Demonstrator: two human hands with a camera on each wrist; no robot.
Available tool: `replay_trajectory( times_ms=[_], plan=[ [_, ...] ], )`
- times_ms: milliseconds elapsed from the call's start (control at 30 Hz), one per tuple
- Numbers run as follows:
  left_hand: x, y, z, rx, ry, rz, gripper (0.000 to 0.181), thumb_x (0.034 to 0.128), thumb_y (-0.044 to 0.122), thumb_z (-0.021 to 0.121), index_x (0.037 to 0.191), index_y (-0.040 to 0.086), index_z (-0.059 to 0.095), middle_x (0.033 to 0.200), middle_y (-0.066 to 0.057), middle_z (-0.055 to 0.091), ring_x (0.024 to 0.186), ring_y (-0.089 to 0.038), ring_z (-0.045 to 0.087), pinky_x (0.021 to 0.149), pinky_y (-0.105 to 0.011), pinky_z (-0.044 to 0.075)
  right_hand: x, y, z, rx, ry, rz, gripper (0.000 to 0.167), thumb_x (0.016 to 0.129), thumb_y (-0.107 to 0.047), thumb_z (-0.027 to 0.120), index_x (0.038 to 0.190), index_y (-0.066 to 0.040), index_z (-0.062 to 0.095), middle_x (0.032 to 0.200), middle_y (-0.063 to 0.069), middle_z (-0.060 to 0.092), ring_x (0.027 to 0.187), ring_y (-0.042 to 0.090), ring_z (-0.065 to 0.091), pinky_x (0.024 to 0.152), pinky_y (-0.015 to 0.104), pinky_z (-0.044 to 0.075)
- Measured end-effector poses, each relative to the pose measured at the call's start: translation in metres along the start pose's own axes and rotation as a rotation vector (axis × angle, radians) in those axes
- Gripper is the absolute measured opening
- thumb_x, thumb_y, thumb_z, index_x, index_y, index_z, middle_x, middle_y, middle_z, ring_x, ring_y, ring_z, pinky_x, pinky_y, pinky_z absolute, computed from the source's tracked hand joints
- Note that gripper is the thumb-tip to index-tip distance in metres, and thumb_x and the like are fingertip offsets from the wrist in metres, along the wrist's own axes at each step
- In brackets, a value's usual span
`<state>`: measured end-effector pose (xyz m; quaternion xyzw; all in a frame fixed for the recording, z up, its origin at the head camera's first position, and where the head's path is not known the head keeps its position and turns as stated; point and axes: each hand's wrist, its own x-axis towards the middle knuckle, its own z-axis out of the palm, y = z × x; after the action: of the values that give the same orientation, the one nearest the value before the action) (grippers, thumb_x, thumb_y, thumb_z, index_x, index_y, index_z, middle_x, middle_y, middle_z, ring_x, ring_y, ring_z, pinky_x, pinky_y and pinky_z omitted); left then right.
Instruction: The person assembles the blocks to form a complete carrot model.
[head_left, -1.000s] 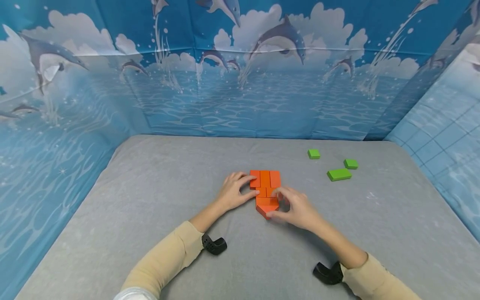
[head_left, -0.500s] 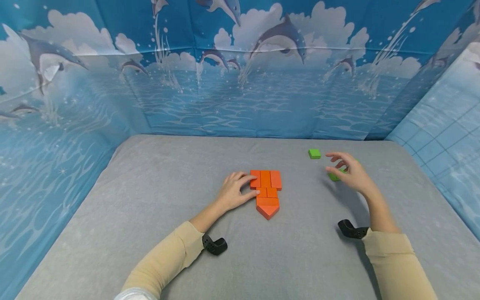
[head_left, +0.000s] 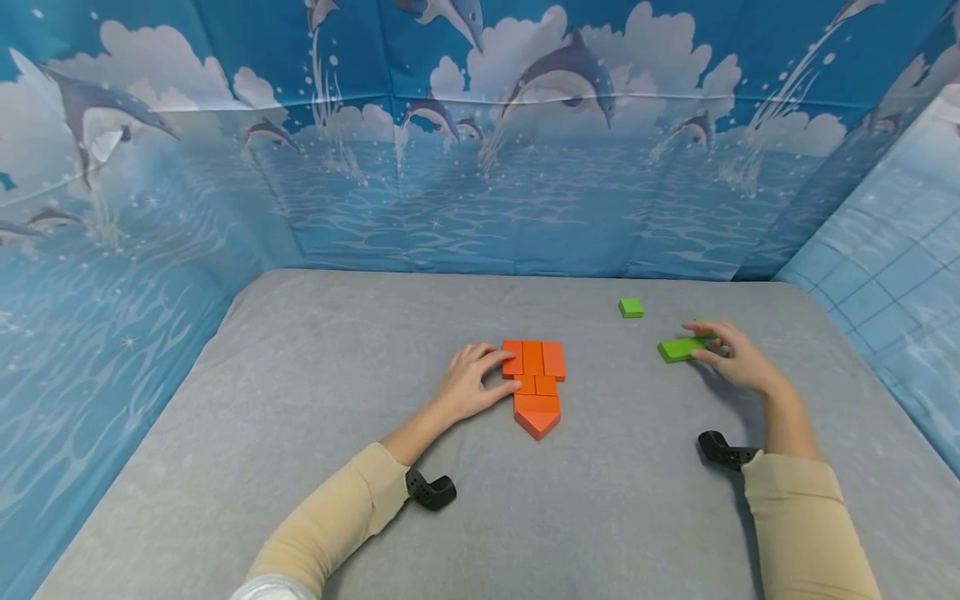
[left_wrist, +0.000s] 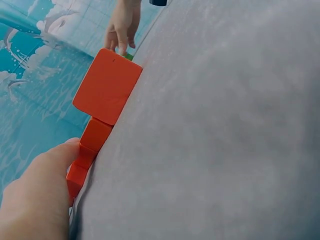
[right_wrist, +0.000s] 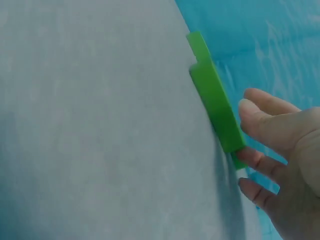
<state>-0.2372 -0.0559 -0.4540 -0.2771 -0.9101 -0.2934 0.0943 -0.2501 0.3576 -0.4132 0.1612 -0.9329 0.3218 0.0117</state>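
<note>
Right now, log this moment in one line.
left hand: touching orange blocks | right hand: at right end of long green block, thumb and fingers apart | leftmost green block: untouched, standing apart

Grouped blocks (head_left: 545,386) lie on the tabletop (head_left: 540,517), right of the left hand (head_left: 467,382); farther right (and farther back), one block (head_left: 677,350) lies at the right hand (head_left: 737,358), a second block (head_left: 632,308) behind it, leftward. A curtain (head_left: 480,208) hangs behind.
</note>
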Motion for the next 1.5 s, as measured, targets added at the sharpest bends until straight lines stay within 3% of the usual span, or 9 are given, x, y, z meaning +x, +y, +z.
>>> replay_trajectory(
  times_ms=[133,267,667,800,933,1033,1233,1500],
  plan=[
    [0.0,0.0,0.001,0.002,0.001,0.003,0.048,0.0821,0.044,0.064,0.123,0.019,0.058,0.119,-0.006,0.054,0.108,-0.022,0.046,0.096,-0.043,0.034,-0.002,0.006,0.001,-0.017,-0.015,0.048,0.039,0.093,-0.009,0.053,0.127,0.008,0.044,0.114,0.026,0.04,0.089,0.031,0.042,0.07,0.043,0.036],
    [0.001,-0.001,0.002,0.004,0.003,0.008,0.048,0.0825,0.044,0.063,0.123,0.019,0.058,0.119,-0.006,0.054,0.108,-0.022,0.046,0.095,-0.043,0.034,-0.003,0.01,0.003,-0.011,-0.035,0.084,0.041,0.094,-0.011,0.052,0.13,0.007,0.042,0.118,0.028,0.037,0.093,0.035,0.043,0.073,0.048,0.037],
    [0.0,-0.003,0.003,0.016,0.02,0.017,0.048,0.0821,0.045,0.064,0.122,0.019,0.059,0.117,-0.006,0.055,0.106,-0.022,0.047,0.094,-0.042,0.036,0.002,0.014,0.008,-0.075,0.012,0.096,0.038,0.09,-0.012,0.059,0.122,0.007,0.05,0.109,0.027,0.046,0.091,0.038,0.049,0.074,0.051,0.039],
    [0.0,-0.003,0.003,0.007,0.023,0.021,0.048,0.0819,0.044,0.064,0.122,0.019,0.059,0.117,-0.006,0.055,0.106,-0.021,0.047,0.094,-0.042,0.036,0.01,0.0,0.012,-0.063,-0.016,0.111,0.04,0.09,-0.016,0.059,0.122,0.006,0.049,0.115,0.028,0.046,0.096,0.04,0.049,0.077,0.053,0.04],
    [0.001,-0.004,0.003,0.013,0.028,0.026,0.047,0.0818,0.044,0.065,0.122,0.019,0.059,0.117,-0.006,0.055,0.105,-0.022,0.047,0.094,-0.043,0.036,0.028,-0.022,0.021,-0.016,-0.022,0.025,0.039,0.089,-0.013,0.06,0.12,0.007,0.05,0.117,0.028,0.048,0.096,0.041,0.05,0.077,0.052,0.042],
    [0.001,-0.004,0.003,0.019,0.028,0.03,0.048,0.082,0.044,0.064,0.122,0.019,0.059,0.117,-0.006,0.055,0.106,-0.022,0.047,0.094,-0.043,0.036,0.045,-0.039,0.033,0.019,-0.03,-0.026,0.039,0.089,-0.013,0.061,0.12,0.008,0.051,0.114,0.027,0.05,0.095,0.039,0.051,0.077,0.05,0.043],
    [0.001,-0.003,0.001,0.022,0.016,0.023,0.048,0.0824,0.045,0.063,0.123,0.02,0.058,0.119,-0.006,0.054,0.108,-0.021,0.046,0.095,-0.042,0.035,0.077,-0.069,0.062,0.06,-0.079,-0.041,0.038,0.089,-0.016,0.061,0.121,0.003,0.052,0.114,0.022,0.05,0.095,0.035,0.051,0.073,0.043,0.045],
    [0.001,-0.003,0.001,0.01,0.009,0.01,0.048,0.0822,0.046,0.063,0.123,0.02,0.059,0.119,-0.006,0.055,0.108,-0.021,0.046,0.096,-0.042,0.034,0.103,-0.097,0.092,0.071,-0.14,-0.071,0.036,0.089,-0.016,0.061,0.12,0.002,0.053,0.114,0.022,0.049,0.092,0.033,0.05,0.068,0.038,0.046]
  ],
)
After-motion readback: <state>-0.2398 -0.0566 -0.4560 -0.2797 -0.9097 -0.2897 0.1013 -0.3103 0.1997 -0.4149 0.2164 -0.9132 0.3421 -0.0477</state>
